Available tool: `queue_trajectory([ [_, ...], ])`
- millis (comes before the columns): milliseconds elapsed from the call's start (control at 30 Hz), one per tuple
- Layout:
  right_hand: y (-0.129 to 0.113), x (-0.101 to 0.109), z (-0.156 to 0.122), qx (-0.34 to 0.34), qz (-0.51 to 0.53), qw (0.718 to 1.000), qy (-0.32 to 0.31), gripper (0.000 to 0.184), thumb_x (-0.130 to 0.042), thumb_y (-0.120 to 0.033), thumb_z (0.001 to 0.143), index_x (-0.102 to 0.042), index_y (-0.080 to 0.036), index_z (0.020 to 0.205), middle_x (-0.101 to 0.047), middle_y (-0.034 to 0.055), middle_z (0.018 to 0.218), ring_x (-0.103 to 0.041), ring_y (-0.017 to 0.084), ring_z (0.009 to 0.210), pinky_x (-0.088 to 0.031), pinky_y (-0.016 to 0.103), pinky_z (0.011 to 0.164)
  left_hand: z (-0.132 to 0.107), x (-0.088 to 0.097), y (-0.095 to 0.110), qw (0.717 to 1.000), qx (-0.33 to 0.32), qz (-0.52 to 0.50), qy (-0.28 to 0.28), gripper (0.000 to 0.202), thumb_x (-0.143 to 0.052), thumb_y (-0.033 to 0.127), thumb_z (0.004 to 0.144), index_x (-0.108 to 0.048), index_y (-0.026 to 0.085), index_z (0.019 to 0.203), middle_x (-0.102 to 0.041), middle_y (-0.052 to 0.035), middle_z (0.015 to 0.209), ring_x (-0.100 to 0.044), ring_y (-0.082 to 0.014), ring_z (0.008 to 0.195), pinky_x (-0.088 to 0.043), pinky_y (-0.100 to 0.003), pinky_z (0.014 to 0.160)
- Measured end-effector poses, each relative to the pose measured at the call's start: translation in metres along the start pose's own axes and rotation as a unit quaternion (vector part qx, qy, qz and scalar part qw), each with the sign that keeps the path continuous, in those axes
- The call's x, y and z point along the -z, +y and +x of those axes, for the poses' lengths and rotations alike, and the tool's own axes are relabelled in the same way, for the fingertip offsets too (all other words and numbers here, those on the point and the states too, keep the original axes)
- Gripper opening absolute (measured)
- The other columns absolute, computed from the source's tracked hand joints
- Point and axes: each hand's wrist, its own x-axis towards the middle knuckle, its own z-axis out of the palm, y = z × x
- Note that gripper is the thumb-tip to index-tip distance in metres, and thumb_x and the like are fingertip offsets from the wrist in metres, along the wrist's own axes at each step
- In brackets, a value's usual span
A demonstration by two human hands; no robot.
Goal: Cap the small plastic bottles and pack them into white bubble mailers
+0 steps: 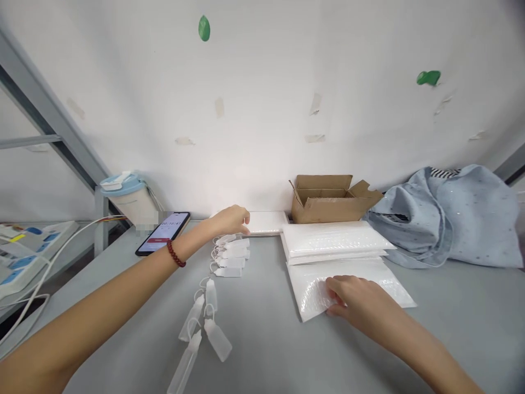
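Note:
My left hand (pixel 230 220) reaches far forward, fingers curled down over the top of a row of small clear squeeze bottles (pixel 232 254) lying on the grey table (pixel 266 328). A red bead bracelet circles that wrist. More of the same bottles (pixel 205 320) lie loose nearer me. My right hand (pixel 353 300) rests on a white bubble mailer (pixel 369 284) lying flat in front of me, fingertips pressing its near left part. Behind it sits a stack of white bubble mailers (pixel 334 241).
An open cardboard box (pixel 328 202) stands against the white wall. A flat white pad (pixel 266 221) lies beside it. A phone (pixel 164 232) with a lit screen is at left, beside a white jug (pixel 129 200). Blue clothing (pixel 451 219) is heaped at right. Cables and a power strip (pixel 24 251) are far left.

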Motion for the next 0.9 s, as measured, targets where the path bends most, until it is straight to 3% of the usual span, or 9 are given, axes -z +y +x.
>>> queue_trajectory([
  [100, 0.002, -0.001, -0.001, -0.002, -0.010, 1.000, -0.005, 0.015, -0.056, -0.009, 0.073, -0.050, -0.019, 0.063, -0.064, 0.0017, 0.069, -0.058, 0.018, 0.057, -0.021, 0.025, 0.048, 0.005, -0.004, 0.008, 0.999, -0.006, 0.048, -0.025, 0.029, -0.055, 0.030, 0.091, -0.055, 0.014, 0.115, -0.059, -0.0086, 0.113, -0.061, -0.0207, 0.095, -0.052, -0.041, 0.080],
  [267, 0.004, -0.001, -0.002, 0.001, -0.030, 1.000, 0.007, 0.022, -0.054, -0.008, 0.071, -0.045, -0.020, 0.055, -0.060, 0.0008, 0.059, -0.054, 0.017, 0.051, -0.017, 0.026, 0.046, 0.005, 0.000, 0.009, 0.992, -0.005, 0.124, -0.019, 0.030, -0.054, 0.030, 0.091, -0.054, 0.015, 0.118, -0.057, -0.0088, 0.117, -0.060, -0.0213, 0.098, -0.052, -0.042, 0.082],
  [333, 0.004, -0.002, 0.000, -0.005, -0.037, 0.999, 0.002, 0.022, -0.054, -0.006, 0.071, -0.047, -0.020, 0.056, -0.061, 0.0016, 0.060, -0.057, 0.018, 0.052, -0.018, 0.027, 0.046, 0.008, 0.002, 0.010, 0.989, -0.021, 0.148, -0.017, 0.027, -0.056, 0.031, 0.090, -0.057, 0.014, 0.111, -0.060, -0.0087, 0.111, -0.061, -0.0208, 0.094, -0.051, -0.040, 0.080],
  [467, 0.001, -0.003, 0.002, 0.000, -0.036, 0.999, -0.013, 0.017, -0.055, -0.006, 0.074, -0.053, -0.020, 0.063, -0.067, 0.0037, 0.068, -0.063, 0.022, 0.060, -0.020, 0.027, 0.048, 0.018, 0.000, 0.018, 0.984, -0.070, 0.165, -0.013, 0.023, -0.062, 0.035, 0.082, -0.067, 0.012, 0.078, -0.066, -0.0109, 0.083, -0.062, -0.0229, 0.077, -0.046, -0.032, 0.067],
  [633, 0.001, 0.000, -0.001, -0.001, -0.044, 0.999, -0.027, 0.017, -0.055, -0.011, 0.079, -0.052, -0.019, 0.064, -0.065, 0.0033, 0.068, -0.060, 0.020, 0.059, -0.020, 0.027, 0.048, 0.026, -0.003, 0.023, 0.985, -0.098, 0.144, -0.004, 0.032, -0.057, 0.045, 0.079, -0.067, 0.015, 0.077, -0.066, -0.0082, 0.076, -0.061, -0.0210, 0.068, -0.037, -0.027, 0.056],
  [900, 0.004, 0.001, -0.002, 0.003, -0.025, 0.999, -0.019, 0.023, -0.056, -0.011, 0.076, -0.044, -0.020, 0.058, -0.057, -0.0008, 0.059, -0.046, 0.013, 0.047, -0.019, 0.026, 0.045, 0.024, -0.007, 0.024, 0.981, -0.113, 0.159, 0.009, 0.018, -0.049, 0.018, 0.077, -0.067, 0.016, 0.075, -0.066, -0.0079, 0.074, -0.059, -0.0198, 0.063, -0.033, -0.028, 0.055],
])
